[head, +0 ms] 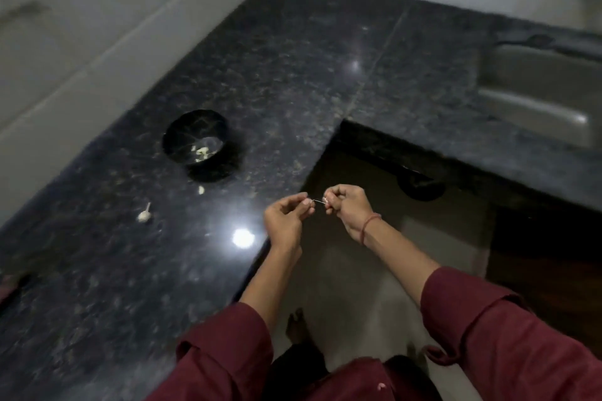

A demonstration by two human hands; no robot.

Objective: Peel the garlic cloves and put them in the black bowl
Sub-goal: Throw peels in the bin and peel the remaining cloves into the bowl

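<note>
Pinching a tiny unclear scrap (320, 201), left hand (286, 218), right hand (347, 209); black bowl (208, 170) blurred

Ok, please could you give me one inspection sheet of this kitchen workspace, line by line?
Surface: dark speckled stone counter, glossy, with lamp glare.
Job's things: black bowl upright on the counter, a few pale cloves inside; one loose clove beside it; a garlic piece with stem farther left.
Clutter: a blurred reddish thing at the left edge, unclear.
Hands: left hand pinches a thin skin strip; right hand pinches a small clove; both at the counter edge.
Cables: nothing seen.
Surroundings: steel sink to the right, white tiled wall behind, floor below.
</note>
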